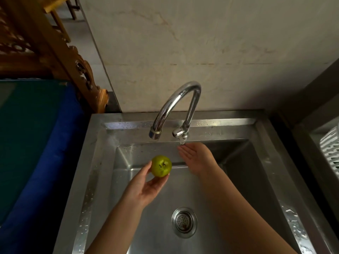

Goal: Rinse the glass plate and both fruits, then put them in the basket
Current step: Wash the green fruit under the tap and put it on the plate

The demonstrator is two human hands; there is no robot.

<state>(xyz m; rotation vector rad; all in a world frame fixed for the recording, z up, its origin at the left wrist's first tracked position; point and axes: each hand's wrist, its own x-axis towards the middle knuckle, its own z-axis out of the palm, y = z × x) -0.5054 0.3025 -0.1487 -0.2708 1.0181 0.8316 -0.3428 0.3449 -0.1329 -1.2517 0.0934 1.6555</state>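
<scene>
Pale, faintly veined stone wall fills the background behind a stainless-steel sink, whose flat rim is beaded with water drops along the back edge and down the left and right edges. A round perforated drain strainer sits in the basin floor toward the near edge, slightly right of the middle. From the back rim rises a chrome gooseneck faucet, its spout arching leftward and ending over the back left part of the basin, with a small lever handle at its base. No water stream can be made out at the spout. Beyond the sink's left edge lies a blue and green covered surface, and carved wooden furniture stands behind it in the far left corner of the room. Past the right edge, a white slatted basket shows only partly at the frame's margin. The left hand is palm up above the middle of the basin, thumb and curled fingers cupping a green fruit just below and in front of the spout. The right hand reaches to the back of the basin, palm open, fingers straight and pressed together, fingertips just under the lever handle; whether they touch it cannot be told.
</scene>
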